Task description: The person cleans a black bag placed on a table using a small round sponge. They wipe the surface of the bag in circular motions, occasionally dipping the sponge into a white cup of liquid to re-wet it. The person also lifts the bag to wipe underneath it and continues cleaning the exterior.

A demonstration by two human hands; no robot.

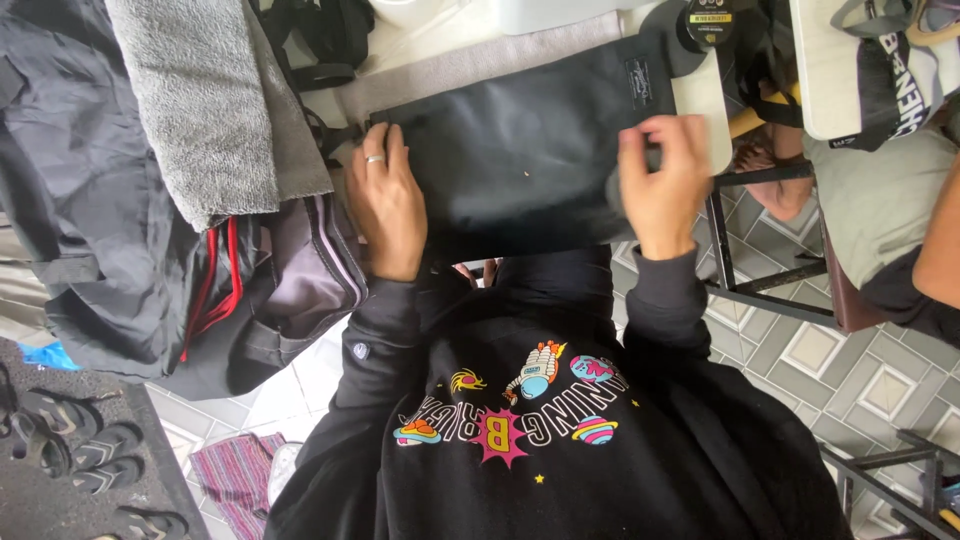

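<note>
A flat black fabric bag [520, 150] lies across the pale worktop [470, 60], right in front of the person. The left hand [385, 205] lies flat and open on the bag's left edge, a ring on one finger. The right hand [662, 180] is over on the right edge, fingers curled round the fabric there, gripping it. Just left of the bag, a grey towel [195, 100] is draped over dark garments [80, 200]. Off to the right, another person's arm [940, 240] comes into view above the tiled floor [820, 350].
</note>
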